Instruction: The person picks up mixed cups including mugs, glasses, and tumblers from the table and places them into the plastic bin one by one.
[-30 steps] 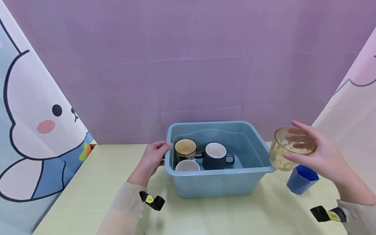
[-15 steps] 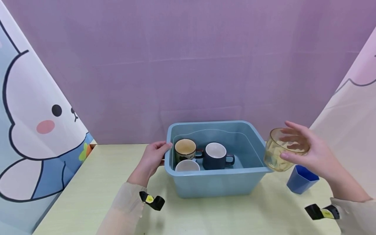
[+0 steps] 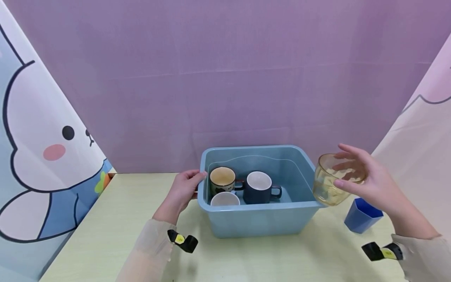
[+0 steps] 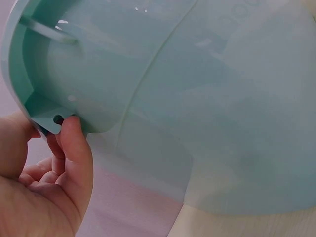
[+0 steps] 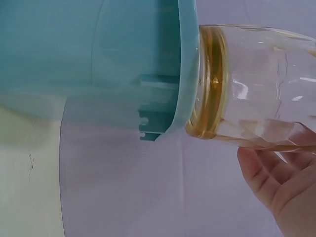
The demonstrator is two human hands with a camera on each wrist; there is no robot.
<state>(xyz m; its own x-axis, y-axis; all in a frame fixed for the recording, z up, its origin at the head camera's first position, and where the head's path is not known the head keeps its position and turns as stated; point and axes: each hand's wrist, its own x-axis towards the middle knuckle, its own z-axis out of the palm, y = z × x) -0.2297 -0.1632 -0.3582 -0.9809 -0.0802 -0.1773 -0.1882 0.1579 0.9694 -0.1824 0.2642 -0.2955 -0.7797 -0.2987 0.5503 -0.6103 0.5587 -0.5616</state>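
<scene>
A light blue plastic basin [image 3: 260, 221] stands on the table. My left hand [image 3: 179, 194] pinches its left rim between thumb and fingers; the left wrist view shows the hand [image 4: 54, 173] at the rim's underside. Inside the basin are a patterned mug [image 3: 222, 178] with a cream interior, a dark navy mug [image 3: 258, 190] with a white interior, and a white cup [image 3: 225, 198] in the near left corner. My right hand [image 3: 370, 180] holds an amber glass cup [image 3: 325, 188] above the table, beside the basin's right rim. In the right wrist view the glass [image 5: 256, 84] overlaps that rim.
A blue angular cup [image 3: 363, 215] stands on the table [image 3: 105, 219] below my right hand. A purple cloth [image 3: 225, 78] hangs behind the table. Printed cartoon panels [image 3: 53, 129] flank the left and right sides.
My right hand has moved left with the amber glass, bringing it up to the basin's right rim. The left hand, the basin and the cups in it have stayed in place.
</scene>
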